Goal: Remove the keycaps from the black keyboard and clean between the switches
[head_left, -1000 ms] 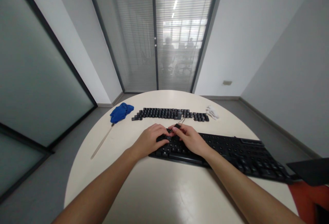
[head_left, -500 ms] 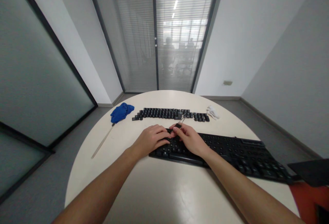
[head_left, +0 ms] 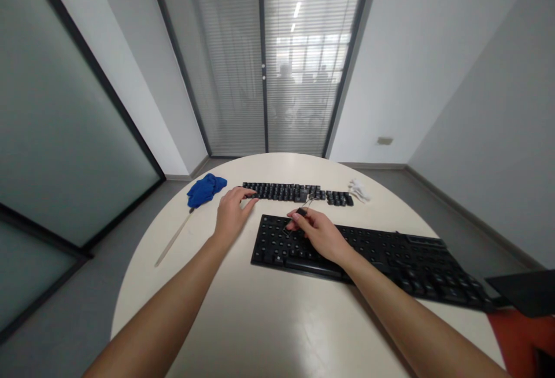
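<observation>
My left hand (head_left: 233, 207) is at the left end of the rows of loose black keycaps (head_left: 277, 192). Its thumb and index finger close around a keycap (head_left: 254, 196) there; the hand partly covers the ones beside it. My right hand (head_left: 318, 229) holds a keycap puller with a black handle (head_left: 301, 212) and thin wire loops at its ends. One wire end points down at the left part of the black keyboard (head_left: 269, 245), many of whose keys are bare of caps. The right forearm crosses over the keyboard.
On the round white table (head_left: 243, 320), a blue cloth (head_left: 206, 189) lies at the left by a thin pale stick (head_left: 173, 238). A crumpled white cloth or tissue (head_left: 359, 189) lies at the back right. A dark flat object (head_left: 526, 291) juts in at the right edge.
My left hand has gone from the keyboard up and left to the loose keycaps. My right hand stays over the keyboard with the puller.
</observation>
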Demonstrator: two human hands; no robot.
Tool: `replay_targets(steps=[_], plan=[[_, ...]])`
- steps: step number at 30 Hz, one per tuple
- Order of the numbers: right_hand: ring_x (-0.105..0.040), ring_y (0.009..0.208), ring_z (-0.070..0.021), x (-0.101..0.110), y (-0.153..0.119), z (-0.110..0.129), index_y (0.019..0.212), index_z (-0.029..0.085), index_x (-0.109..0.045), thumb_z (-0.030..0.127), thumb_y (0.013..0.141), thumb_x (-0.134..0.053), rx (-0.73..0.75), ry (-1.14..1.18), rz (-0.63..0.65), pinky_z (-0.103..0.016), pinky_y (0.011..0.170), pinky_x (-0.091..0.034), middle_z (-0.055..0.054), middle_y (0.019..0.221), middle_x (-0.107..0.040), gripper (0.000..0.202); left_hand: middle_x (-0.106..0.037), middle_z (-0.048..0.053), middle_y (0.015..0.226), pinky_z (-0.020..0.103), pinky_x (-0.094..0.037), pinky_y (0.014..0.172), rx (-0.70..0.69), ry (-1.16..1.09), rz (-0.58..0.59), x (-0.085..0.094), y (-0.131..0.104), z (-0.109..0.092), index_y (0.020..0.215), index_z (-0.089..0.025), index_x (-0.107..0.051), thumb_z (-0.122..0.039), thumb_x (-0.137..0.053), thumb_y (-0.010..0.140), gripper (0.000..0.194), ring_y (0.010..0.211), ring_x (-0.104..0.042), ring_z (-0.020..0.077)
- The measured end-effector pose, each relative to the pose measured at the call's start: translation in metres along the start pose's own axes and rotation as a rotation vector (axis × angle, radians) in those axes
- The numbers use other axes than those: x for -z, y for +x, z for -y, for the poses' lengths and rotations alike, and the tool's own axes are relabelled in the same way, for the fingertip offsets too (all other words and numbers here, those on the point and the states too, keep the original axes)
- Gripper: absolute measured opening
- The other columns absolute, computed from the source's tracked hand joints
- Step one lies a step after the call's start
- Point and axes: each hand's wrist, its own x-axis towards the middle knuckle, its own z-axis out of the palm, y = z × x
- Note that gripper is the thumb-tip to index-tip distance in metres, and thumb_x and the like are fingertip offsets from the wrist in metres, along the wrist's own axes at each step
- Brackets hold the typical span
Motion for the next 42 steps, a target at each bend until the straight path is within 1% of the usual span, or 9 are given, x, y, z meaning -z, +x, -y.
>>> replay_targets(steps=[4,9,13,15,18,22,31,38,42], plan=[[-0.065,0.082,-0.0191,0.001,0.0,0.0,0.104,0.018,-0.065,0.048,0.097,-0.048,0.009,-0.018,0.021,-0.03,0.069,-0.045,-0.005,0.09,-0.075,0.035,-0.07,0.005,0.096,0.037,-0.049,0.084,0.083,0.019,0.012,-0.001,0.012,0.007,0.1,-0.021,-0.068,-0.03,-0.067,0.088,0.015,0.089,-0.063,0.0229],[-0.064,0.081,-0.0197,0.002,0.0,0.001,0.099,0.019,-0.066,0.049,0.098,-0.048,0.033,-0.036,0.037,-0.03,0.068,-0.045,-0.005,0.089,-0.075,0.035,-0.072,0.006,0.099,0.041,-0.047,0.086,0.117,0.125,0.083,-0.002,0.024,0.011,0.098,-0.021,-0.069,-0.032,-0.065,0.089,0.015,0.094,-0.062,0.0261],[-0.064,0.081,-0.0198,0.002,0.0,0.001,0.1,0.019,-0.066,0.049,0.098,-0.047,0.027,-0.054,0.047,-0.031,0.068,-0.045,-0.005,0.089,-0.075,0.035,-0.072,0.007,0.106,0.043,-0.044,0.088,0.093,0.269,0.06,-0.005,0.015,0.018,0.102,-0.022,-0.068,-0.03,-0.065,0.088,0.016,0.103,-0.059,0.0301],[-0.064,0.081,-0.02,0.002,0.0,0.0,0.101,0.019,-0.066,0.05,0.098,-0.047,0.023,-0.068,0.046,-0.031,0.068,-0.045,-0.005,0.09,-0.075,0.036,-0.072,0.007,0.105,0.044,-0.043,0.09,0.051,0.294,0.107,-0.005,0.008,0.023,0.1,-0.022,-0.069,-0.028,-0.066,0.087,0.014,0.104,-0.058,0.0305],[-0.064,0.081,-0.0198,0.002,0.0,0.0,0.1,0.019,-0.067,0.051,0.098,-0.046,0.027,-0.085,0.044,-0.031,0.069,-0.045,-0.004,0.09,-0.075,0.038,-0.071,0.007,0.103,0.045,-0.043,0.09,0.032,0.313,0.136,-0.004,0.002,0.029,0.099,-0.022,-0.069,-0.027,-0.067,0.087,0.014,0.105,-0.057,0.0308],[-0.064,0.081,-0.0191,0.002,-0.001,0.0,0.1,0.019,-0.068,0.051,0.098,-0.046,0.039,-0.077,0.045,-0.03,0.069,-0.045,-0.004,0.09,-0.075,0.039,-0.069,0.008,0.105,0.046,-0.043,0.09,0.027,0.343,0.149,-0.003,0.002,0.033,0.099,-0.022,-0.069,-0.027,-0.067,0.087,0.013,0.107,-0.054,0.0316],[-0.065,0.084,-0.0198,0.003,-0.002,-0.001,0.101,0.02,-0.067,0.051,0.098,-0.047,0.033,-0.063,0.054,-0.03,0.069,-0.046,-0.004,0.091,-0.075,0.037,-0.064,0.008,0.116,0.047,-0.042,0.1,0.04,0.361,0.158,-0.009,0.001,0.045,0.097,-0.023,-0.071,-0.025,-0.068,0.085,0.013,0.115,-0.049,0.0309],[-0.066,0.086,-0.0205,0.003,-0.001,-0.001,0.102,0.02,-0.067,0.052,0.098,-0.046,0.028,-0.064,0.061,-0.031,0.072,-0.047,-0.005,0.09,-0.075,0.039,-0.062,0.009,0.118,0.047,-0.043,0.101,0.057,0.331,0.156,-0.01,0.001,0.047,0.1,-0.022,-0.071,-0.025,-0.066,0.085,0.016,0.117,-0.049,0.0313],[-0.067,0.087,-0.0212,0.005,-0.003,0.004,0.101,0.021,-0.067,0.053,0.098,-0.045,0.054,-0.088,0.081,-0.033,0.076,-0.047,-0.004,0.09,-0.075,0.039,-0.062,0.01,0.118,0.046,-0.043,0.101,0.053,0.314,0.153,-0.011,0.0,0.048,0.101,-0.022,-0.07,-0.024,-0.067,0.085,0.017,0.117,-0.048,0.0317]])
